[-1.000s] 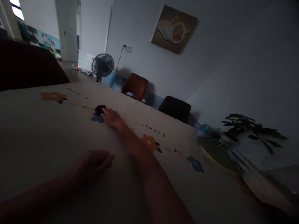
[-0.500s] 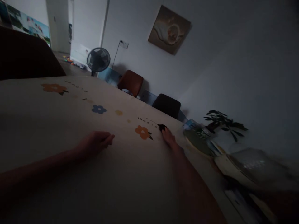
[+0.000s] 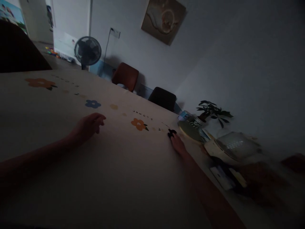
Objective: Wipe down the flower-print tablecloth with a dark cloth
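Note:
My right hand [image 3: 178, 143] is closed on a small black-handled object [image 3: 171, 132] at the right side of the table. A thin, dark, pointed part runs from it to the upper left, so it looks like scissors, though the dim light blurs the details. My left hand [image 3: 89, 125] is held over the tablecloth [image 3: 114, 178], left of the orange printed flower. Its fingers are loosely bent, with the thumb apart and nothing between them.
Along the right edge are a green round mat [image 3: 189, 132], a potted plant [image 3: 212, 113], a pale box [image 3: 216, 149] and a clear plastic cover [image 3: 238, 144]. Beyond the table stand a brown chair [image 3: 126, 76], a black chair [image 3: 163, 98] and a fan [image 3: 87, 51].
My right hand has moved right and nearer along the table with the black-handled scissors. My left hand has shifted up and left, its fingers loosening apart. The view has turned slightly.

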Action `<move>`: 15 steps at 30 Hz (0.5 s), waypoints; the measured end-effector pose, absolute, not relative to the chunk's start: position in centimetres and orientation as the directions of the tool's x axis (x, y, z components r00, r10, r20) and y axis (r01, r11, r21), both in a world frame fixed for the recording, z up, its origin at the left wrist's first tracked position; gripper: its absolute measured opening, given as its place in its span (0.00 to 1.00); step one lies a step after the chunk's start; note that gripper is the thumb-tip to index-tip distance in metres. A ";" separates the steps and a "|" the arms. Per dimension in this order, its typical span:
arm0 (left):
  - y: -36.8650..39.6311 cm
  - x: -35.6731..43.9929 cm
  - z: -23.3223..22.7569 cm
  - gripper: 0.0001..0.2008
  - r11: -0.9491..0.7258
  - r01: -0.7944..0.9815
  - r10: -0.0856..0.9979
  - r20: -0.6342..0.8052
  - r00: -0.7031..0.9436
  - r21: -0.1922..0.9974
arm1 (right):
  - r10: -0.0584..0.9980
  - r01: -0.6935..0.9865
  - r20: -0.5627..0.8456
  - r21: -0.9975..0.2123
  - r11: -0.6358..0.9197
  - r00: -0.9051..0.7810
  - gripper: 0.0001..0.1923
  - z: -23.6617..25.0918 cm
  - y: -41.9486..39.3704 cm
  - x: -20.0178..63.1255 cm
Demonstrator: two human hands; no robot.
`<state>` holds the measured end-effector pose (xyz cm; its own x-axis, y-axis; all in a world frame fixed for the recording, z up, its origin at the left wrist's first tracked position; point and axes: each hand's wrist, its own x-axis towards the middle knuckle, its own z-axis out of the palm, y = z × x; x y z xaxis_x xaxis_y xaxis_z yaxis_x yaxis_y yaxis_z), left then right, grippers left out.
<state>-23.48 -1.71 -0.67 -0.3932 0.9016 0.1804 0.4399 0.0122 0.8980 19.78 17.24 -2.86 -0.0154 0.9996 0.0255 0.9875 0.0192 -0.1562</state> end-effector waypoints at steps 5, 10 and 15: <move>-1.6 -23.6 -0.7 0.16 0.012 0.393 0.892 0.167 -0.419 0.919 | 0.949 0.939 0.005 -0.146 0.311 -0.314 0.28 -3.5 13.4 13.8; -1.5 -23.8 -1.0 0.16 -0.034 0.358 0.878 0.199 -0.435 0.933 | 0.786 0.779 -0.033 -0.167 0.605 -0.618 0.28 -3.0 8.4 4.6; -1.6 -24.1 0.2 0.13 -0.055 0.320 0.811 0.229 -0.538 0.946 | 0.549 0.539 -0.001 -0.185 0.821 -0.836 0.28 -1.8 2.7 -5.1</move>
